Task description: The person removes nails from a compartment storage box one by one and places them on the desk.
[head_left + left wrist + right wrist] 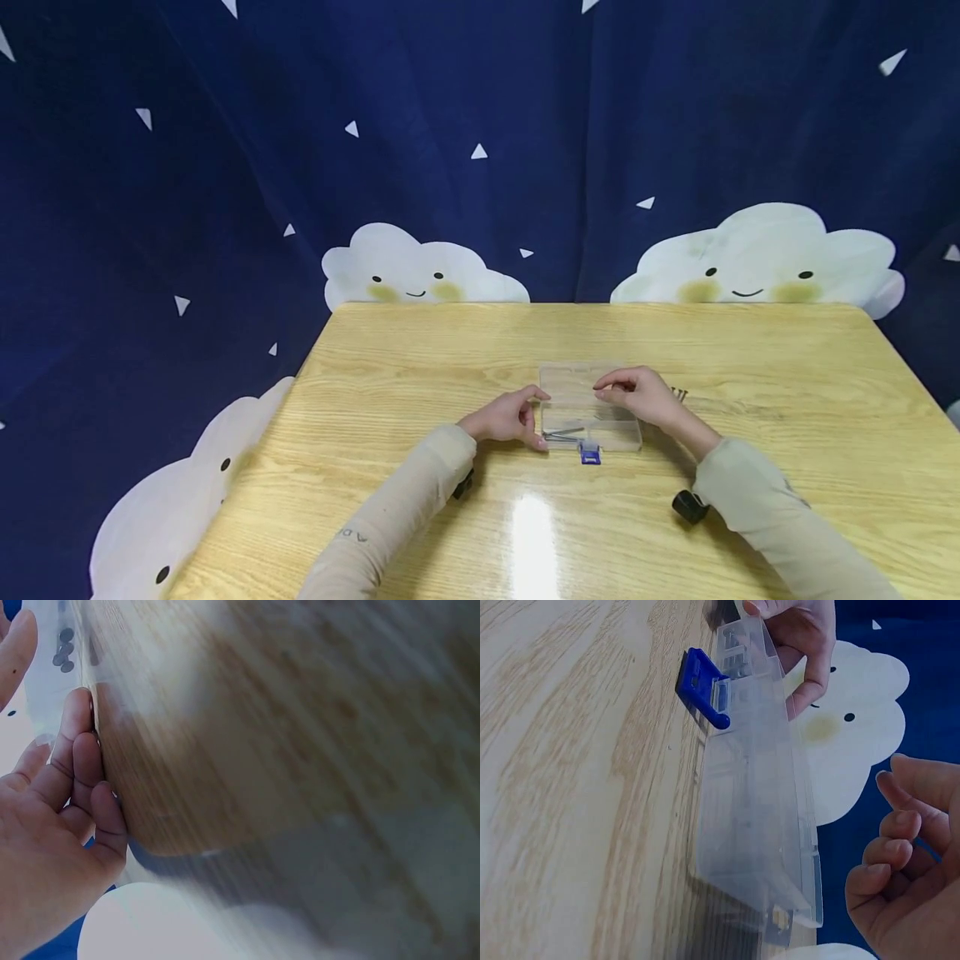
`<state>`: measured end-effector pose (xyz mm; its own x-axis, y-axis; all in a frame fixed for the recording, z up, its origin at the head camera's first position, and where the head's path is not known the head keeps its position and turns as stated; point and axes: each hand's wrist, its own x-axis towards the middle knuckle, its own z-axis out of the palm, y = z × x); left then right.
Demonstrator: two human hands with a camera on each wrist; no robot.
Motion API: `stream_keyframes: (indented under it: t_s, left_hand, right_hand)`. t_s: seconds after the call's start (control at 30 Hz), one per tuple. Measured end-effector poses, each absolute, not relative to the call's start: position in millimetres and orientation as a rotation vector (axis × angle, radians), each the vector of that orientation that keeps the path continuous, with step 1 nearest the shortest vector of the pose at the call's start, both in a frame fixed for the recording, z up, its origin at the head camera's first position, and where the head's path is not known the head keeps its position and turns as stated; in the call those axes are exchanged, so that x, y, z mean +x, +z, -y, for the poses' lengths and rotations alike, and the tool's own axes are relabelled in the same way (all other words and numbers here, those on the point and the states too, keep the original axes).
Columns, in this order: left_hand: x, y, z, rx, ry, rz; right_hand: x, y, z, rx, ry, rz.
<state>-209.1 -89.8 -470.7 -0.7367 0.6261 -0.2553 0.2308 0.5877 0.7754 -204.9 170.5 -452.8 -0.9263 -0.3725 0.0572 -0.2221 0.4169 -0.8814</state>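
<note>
A clear plastic compartment box lies on the table, its blue latch sticking out at the front. Several thin metal screws rest in its front left compartment; their round heads show in the left wrist view. My left hand grips the box's left side, thumb at the front corner and index finger farther back. Over the right part of the box hovers my right hand, thumb and index finger close but apart, the other fingers loosely bent. Nothing shows between its fingertips in the right wrist view.
A few small dark brown pieces lie on the wooden table just right of the right hand, partly hidden by it. A dark blue curtain with white clouds and triangles hangs behind the table's far edge.
</note>
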Motion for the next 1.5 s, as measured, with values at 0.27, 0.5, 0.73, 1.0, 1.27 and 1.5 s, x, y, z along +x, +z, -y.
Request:
stream_keyframes:
  t_s: [0.27,0.5,0.73,1.0,1.27,1.5]
  left_hand:
    - [-209,-470,92,0.672,1.021,-2.322]
    - [-210,-471,89,0.667,1.022,-2.301]
    - [-211,-471,88,0.669,1.021,-2.305]
    - [-210,-470,90,0.707,1.016,-2.293]
    - [-211,-469,91,0.675,1.019,-2.299]
    - [-210,-470,88,0.649,1.044,-2.291]
  right_hand:
    - [-206,-452,-156,-0.664,-1.429,-2.539]
    - [-209,-455,-151,-0.822,-1.389,-2.544]
    - [-211,-464,-142,-0.986,-1.369,-2.537]
    - [-207,-471,-133,-1.146,-1.262,-2.585]
    - [-208,-473,-127,-1.169,-1.164,-2.592]
    - [-204,-474,-124,-1.188,-1.063,-2.62]
